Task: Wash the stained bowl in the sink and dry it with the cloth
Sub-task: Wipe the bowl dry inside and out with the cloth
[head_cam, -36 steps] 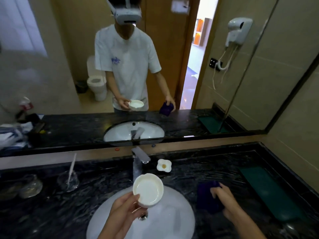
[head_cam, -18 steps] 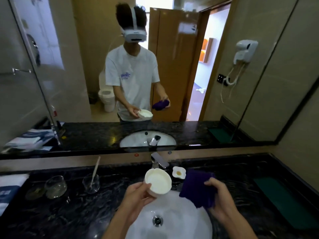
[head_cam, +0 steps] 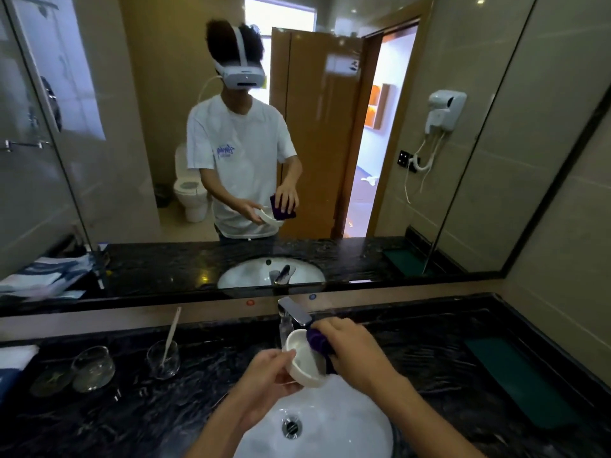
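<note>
The left hand grips the white bowl above the sink; the right hand presses a purple cloth into it. The tap stands just behind the hands, and 2 glasses sit left on the worktop.
</note>
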A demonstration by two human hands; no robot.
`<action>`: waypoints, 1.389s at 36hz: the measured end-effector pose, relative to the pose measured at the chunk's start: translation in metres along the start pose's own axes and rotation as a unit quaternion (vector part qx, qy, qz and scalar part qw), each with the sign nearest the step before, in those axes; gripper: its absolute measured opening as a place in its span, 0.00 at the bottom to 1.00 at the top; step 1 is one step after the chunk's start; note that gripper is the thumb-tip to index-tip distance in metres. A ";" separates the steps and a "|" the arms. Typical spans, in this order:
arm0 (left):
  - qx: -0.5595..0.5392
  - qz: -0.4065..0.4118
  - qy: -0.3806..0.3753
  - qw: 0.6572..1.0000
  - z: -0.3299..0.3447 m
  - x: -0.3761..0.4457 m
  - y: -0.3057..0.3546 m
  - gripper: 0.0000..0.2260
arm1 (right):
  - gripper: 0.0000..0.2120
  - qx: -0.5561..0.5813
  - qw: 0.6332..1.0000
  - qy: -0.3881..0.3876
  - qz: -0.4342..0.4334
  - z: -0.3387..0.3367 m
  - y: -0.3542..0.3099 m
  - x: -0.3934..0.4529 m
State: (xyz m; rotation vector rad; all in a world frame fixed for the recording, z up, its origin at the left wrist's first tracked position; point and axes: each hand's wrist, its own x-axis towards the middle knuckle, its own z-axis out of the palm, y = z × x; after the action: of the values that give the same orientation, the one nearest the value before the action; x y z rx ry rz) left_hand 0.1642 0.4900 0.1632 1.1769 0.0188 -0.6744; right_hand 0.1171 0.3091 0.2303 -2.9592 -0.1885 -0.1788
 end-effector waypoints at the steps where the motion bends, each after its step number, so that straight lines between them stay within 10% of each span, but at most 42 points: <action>1: -0.002 -0.002 -0.011 1.000 0.002 -0.001 0.000 0.09 | 0.23 -0.047 0.999 -0.010 0.000 0.005 -0.002 0.001; 7: -0.032 -0.012 -0.058 0.998 0.008 -0.003 -0.002 0.12 | 0.21 -0.092 0.995 -0.009 0.032 0.024 -0.016 0.003; 18: -0.154 -0.058 -0.038 0.986 0.015 0.005 -0.022 0.29 | 0.16 0.199 0.980 0.011 0.026 0.032 -0.002 -0.013; 23: -0.053 -0.085 -0.031 0.994 0.014 0.003 -0.022 0.21 | 0.14 0.268 0.959 -0.085 0.029 0.031 0.013 -0.017; 36: -0.012 -0.087 -0.015 0.996 0.032 0.011 -0.035 0.17 | 0.18 -0.042 0.972 -0.181 -0.146 0.004 0.028 -0.028; 42: -0.044 -0.090 -0.026 0.995 0.033 0.018 -0.044 0.17 | 0.24 -0.201 0.964 -0.136 -0.113 0.017 0.030 -0.044; 50: -0.045 -0.091 -0.062 0.993 0.045 0.019 -0.048 0.16 | 0.23 -0.118 0.990 -0.081 -0.005 0.032 0.025 -0.046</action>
State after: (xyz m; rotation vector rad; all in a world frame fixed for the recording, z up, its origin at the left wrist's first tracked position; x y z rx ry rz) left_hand 0.1415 0.4322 0.1344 1.0528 0.0513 -0.8971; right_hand 0.0787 0.2850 0.1891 -3.2103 -0.2157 0.0440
